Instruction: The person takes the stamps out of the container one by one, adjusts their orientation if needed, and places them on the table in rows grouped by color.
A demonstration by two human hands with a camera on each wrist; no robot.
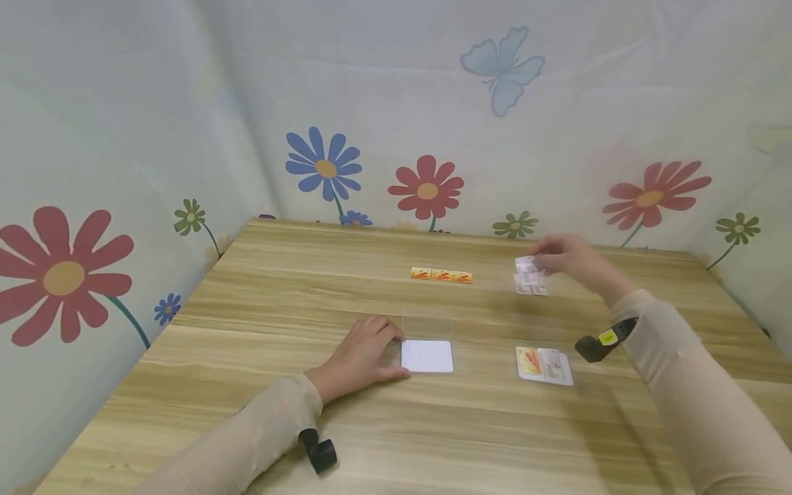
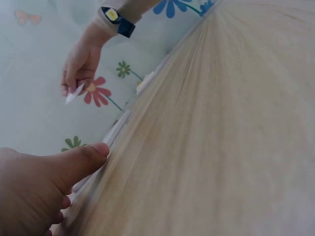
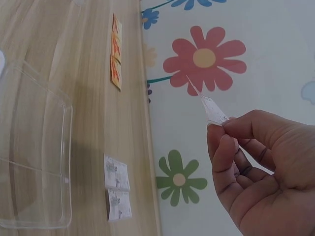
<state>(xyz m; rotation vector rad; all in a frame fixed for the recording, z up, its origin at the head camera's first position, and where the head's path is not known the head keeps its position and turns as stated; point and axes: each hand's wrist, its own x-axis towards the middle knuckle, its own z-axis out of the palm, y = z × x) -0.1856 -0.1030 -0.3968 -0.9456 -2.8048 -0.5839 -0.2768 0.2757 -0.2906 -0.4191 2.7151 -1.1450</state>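
Observation:
My right hand [image 1: 566,260] is raised over the far right of the table. Its thumb and fingertips pinch a small white printed paper slip [image 3: 212,110], seen nearly edge-on in the right wrist view. Below it, two similar printed slips [image 3: 117,189] lie end to end on the wood. At the table's middle, my left hand [image 1: 365,354] holds the left side of a small clear plastic case, thumb at the near corner and fingers at the far one. A white card [image 1: 427,356] fills the case's base, and the transparent lid [image 1: 427,323] lies folded back behind it.
A second clear case [image 1: 559,379] stands on the right, with an orange slip [image 1: 530,361] and a grey-white printed slip [image 1: 551,364] inside. Several orange-yellow slips [image 1: 441,275] form a row toward the back. Flower-printed curtains [image 1: 383,82] enclose the wooden table [image 1: 266,302].

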